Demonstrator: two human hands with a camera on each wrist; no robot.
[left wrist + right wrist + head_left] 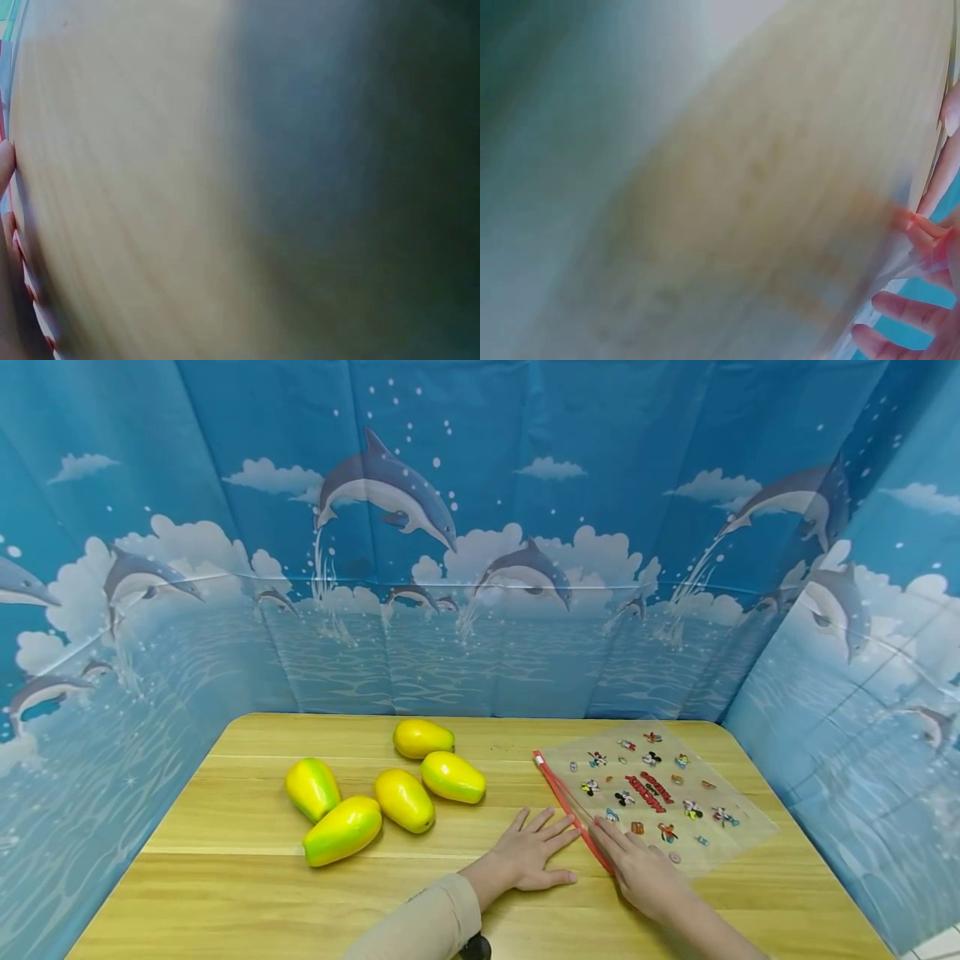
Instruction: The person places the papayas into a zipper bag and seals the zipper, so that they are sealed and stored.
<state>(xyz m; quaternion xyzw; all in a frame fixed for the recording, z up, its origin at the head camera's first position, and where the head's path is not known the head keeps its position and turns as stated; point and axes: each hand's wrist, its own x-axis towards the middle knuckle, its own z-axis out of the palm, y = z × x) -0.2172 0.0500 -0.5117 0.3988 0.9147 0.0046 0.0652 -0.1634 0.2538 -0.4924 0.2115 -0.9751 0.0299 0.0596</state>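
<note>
A clear zip bag [600, 768] printed with small cartoon figures lies on the right of the table, its red zip edge [555, 783] slanting toward the hands. My left hand [534, 852] lies palm down with spread fingers, the fingertips at the red edge. Beside it, my right hand [641, 868] rests over the bag's near corner, fingers extended along the zip edge; its thumb is hidden. Both wrist views are mostly blurred table and bag, with fingers [907, 311] showing only at the border.
Several yellow-green mangoes, one of them a front mango [342, 832], lie in a group on the left half of the wooden table [225, 893]. A dolphin-print curtain [480, 652] hangs behind the table and along its sides.
</note>
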